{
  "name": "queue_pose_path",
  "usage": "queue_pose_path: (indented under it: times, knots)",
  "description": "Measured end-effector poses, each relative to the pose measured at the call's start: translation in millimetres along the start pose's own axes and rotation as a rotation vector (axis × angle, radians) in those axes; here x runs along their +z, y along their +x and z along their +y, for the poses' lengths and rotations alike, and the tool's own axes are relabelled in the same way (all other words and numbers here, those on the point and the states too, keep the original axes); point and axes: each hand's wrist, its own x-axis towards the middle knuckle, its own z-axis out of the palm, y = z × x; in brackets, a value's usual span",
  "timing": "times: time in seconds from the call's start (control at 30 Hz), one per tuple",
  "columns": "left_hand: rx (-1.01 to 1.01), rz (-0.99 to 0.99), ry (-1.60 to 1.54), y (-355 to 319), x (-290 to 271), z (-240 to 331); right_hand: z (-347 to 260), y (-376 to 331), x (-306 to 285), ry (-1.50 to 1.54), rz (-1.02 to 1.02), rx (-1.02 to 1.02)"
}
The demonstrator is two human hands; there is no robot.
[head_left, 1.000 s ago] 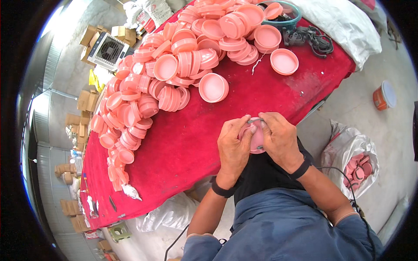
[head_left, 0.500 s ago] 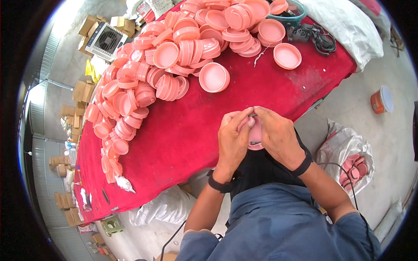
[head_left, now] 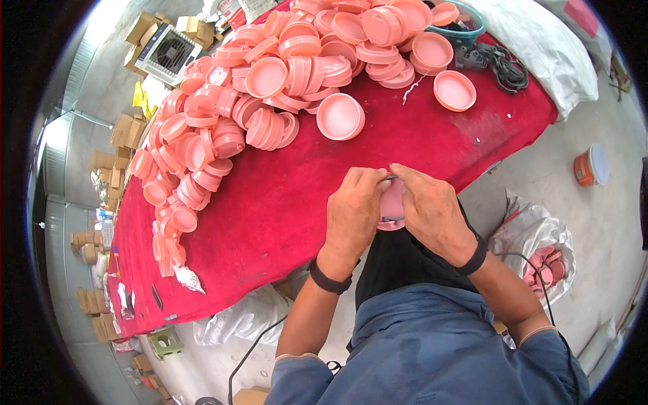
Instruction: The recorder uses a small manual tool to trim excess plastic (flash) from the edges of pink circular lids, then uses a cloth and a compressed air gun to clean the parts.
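Observation:
In front of my body, just off the table's near edge, both hands hold a round pink plastic piece (head_left: 391, 202) between them. My left hand (head_left: 352, 214) grips its left side, fingers bent, with the thumb up by the top rim. My right hand (head_left: 435, 212) is closed around the right side, its fingertips meeting the left ones at the top. Small dark bits show at the top and bottom of the piece; what they are cannot be made out. Nearest on the table sits a loose shallow round pink dish (head_left: 340, 117); another dish (head_left: 454, 90) lies farther right.
A large heap of pink dishes (head_left: 266, 77) covers the far and left parts of the red-covered table (head_left: 270, 216). Black cables (head_left: 506, 67) and a teal basket (head_left: 466, 30) sit at the far right. A white sack of pink pieces (head_left: 533, 236) and a bucket (head_left: 590, 165) stand on the floor.
My left thumb has shifted off the face of the pink piece toward its rim, and the left hand has turned slightly outward. The right hand keeps its hold. The view has shifted a little.

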Motion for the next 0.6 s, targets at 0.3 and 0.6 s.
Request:
queue_pose_path:
  times: [0.3,0.6]
  knots:
    - [0.039,0.091,-0.242,17,-11,-23,-9,3,-15,-0.132,-0.133,-0.458]
    - [0.032,0.001,-0.272,23,-1,-39,17,10,-16,0.022,-0.282,-0.393]
